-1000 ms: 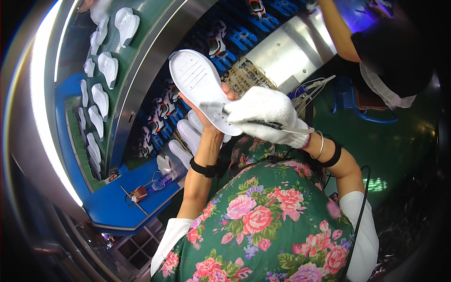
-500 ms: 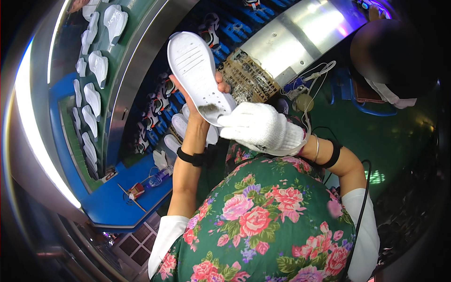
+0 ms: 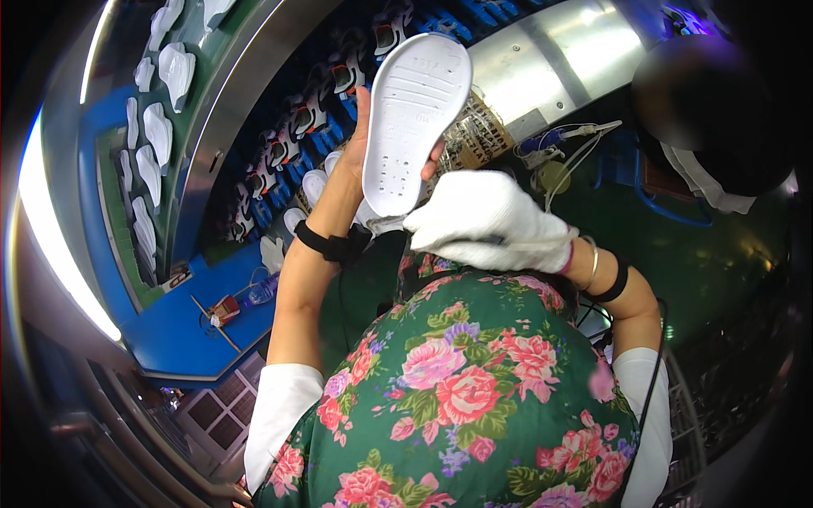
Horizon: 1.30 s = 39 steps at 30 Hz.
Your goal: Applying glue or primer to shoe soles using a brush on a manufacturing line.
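The bare left hand (image 3: 359, 142) holds a white sole (image 3: 415, 114) in front of the body, thumb along one edge and fingertips round the other; the gloved right hand (image 3: 491, 222) is bunched just beside its lower end, and whether it grips anything I cannot tell. On the blue worktop (image 3: 174, 339), a clear bottle (image 3: 261, 290), contents unclear, is near a small red box (image 3: 223, 310)
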Each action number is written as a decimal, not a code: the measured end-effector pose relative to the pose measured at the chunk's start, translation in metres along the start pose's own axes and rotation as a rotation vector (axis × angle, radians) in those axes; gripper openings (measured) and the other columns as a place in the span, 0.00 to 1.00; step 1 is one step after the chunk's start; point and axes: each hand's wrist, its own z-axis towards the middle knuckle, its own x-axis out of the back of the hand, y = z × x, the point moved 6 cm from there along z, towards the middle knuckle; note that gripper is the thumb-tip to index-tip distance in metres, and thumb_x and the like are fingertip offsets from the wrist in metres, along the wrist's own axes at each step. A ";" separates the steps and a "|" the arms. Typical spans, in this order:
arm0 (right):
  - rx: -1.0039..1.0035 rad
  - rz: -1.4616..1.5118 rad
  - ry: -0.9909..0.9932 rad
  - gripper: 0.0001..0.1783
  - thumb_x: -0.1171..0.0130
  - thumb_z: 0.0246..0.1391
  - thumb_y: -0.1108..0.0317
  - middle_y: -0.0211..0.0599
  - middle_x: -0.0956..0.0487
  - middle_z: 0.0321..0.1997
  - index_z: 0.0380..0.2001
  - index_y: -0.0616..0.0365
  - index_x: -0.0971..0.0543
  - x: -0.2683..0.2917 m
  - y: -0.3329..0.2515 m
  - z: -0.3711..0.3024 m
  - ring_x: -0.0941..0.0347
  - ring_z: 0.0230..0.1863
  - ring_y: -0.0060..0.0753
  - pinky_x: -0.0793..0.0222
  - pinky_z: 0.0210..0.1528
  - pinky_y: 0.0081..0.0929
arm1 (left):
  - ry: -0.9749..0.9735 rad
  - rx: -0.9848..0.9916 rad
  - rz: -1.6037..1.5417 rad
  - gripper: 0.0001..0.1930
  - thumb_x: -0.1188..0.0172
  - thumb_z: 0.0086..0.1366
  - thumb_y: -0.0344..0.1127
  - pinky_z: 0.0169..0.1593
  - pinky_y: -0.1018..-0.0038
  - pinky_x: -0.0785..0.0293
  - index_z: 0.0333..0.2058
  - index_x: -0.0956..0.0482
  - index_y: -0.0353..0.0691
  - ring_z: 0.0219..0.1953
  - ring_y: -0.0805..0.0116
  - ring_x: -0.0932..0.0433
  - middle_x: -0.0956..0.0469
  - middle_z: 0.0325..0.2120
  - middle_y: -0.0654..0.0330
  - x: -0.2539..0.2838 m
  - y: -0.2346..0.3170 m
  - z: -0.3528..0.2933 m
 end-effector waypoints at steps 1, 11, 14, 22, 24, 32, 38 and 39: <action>0.047 -0.017 0.019 0.13 0.30 0.44 0.72 0.36 0.16 0.41 0.37 0.53 0.16 0.008 0.000 0.002 0.21 0.36 0.40 0.24 0.39 0.34 | 0.002 -0.005 -0.001 0.56 0.64 0.53 0.86 0.32 0.59 0.19 0.63 0.34 0.40 0.32 0.49 0.18 0.23 0.38 0.40 0.001 0.002 -0.001; -0.581 0.251 0.479 0.08 0.34 0.50 0.78 0.40 0.15 0.37 0.35 0.64 0.15 0.047 0.031 -0.020 0.19 0.39 0.27 0.23 0.45 0.25 | 0.578 -0.220 -0.095 0.43 0.66 0.67 0.74 0.44 0.58 0.18 0.61 0.32 0.39 0.38 0.52 0.18 0.20 0.40 0.47 0.031 -0.025 -0.009; -0.405 -0.011 0.492 0.10 0.34 0.48 0.78 0.41 0.16 0.38 0.37 0.63 0.15 0.063 0.030 -0.013 0.19 0.41 0.31 0.24 0.45 0.27 | 0.233 -0.394 -0.242 0.27 0.61 0.75 0.49 0.62 0.56 0.29 0.63 0.35 0.38 0.59 0.53 0.27 0.28 0.58 0.51 0.037 -0.046 -0.012; -0.180 -0.344 0.328 0.09 0.31 0.45 0.74 0.40 0.16 0.35 0.33 0.56 0.14 0.064 0.014 -0.004 0.19 0.37 0.43 0.24 0.44 0.35 | 0.428 -0.181 -0.318 0.24 0.56 0.75 0.48 0.52 0.48 0.20 0.61 0.33 0.38 0.55 0.44 0.25 0.29 0.58 0.46 0.036 -0.064 -0.024; -0.175 -0.315 0.365 0.10 0.31 0.45 0.74 0.41 0.16 0.36 0.35 0.56 0.14 0.063 0.009 -0.010 0.19 0.38 0.43 0.24 0.44 0.37 | 0.408 -0.308 -0.546 0.28 0.55 0.73 0.56 0.51 0.47 0.21 0.59 0.31 0.39 0.55 0.43 0.25 0.28 0.58 0.48 0.013 -0.057 -0.017; -0.121 -0.430 0.439 0.11 0.29 0.43 0.75 0.39 0.15 0.36 0.34 0.58 0.14 0.071 -0.008 -0.002 0.19 0.34 0.37 0.24 0.39 0.30 | 0.414 -0.492 -0.146 0.49 0.34 0.52 0.58 0.66 0.52 0.36 0.67 0.41 0.39 0.61 0.48 0.30 0.33 0.62 0.45 -0.015 -0.045 0.011; 0.033 -0.564 0.402 0.13 0.31 0.43 0.75 0.42 0.15 0.40 0.36 0.59 0.15 0.098 -0.029 0.023 0.19 0.36 0.41 0.24 0.41 0.35 | 0.129 -0.370 -0.435 0.42 0.45 0.65 0.64 0.67 0.49 0.38 0.67 0.40 0.42 0.63 0.50 0.31 0.33 0.64 0.49 -0.035 -0.052 0.036; 0.060 -0.578 0.392 0.14 0.32 0.43 0.75 0.43 0.15 0.41 0.37 0.59 0.16 0.102 -0.029 0.027 0.19 0.38 0.42 0.24 0.42 0.35 | 0.081 -0.350 -0.379 0.40 0.47 0.66 0.64 0.67 0.49 0.38 0.67 0.40 0.42 0.63 0.50 0.30 0.33 0.63 0.50 -0.046 -0.052 0.041</action>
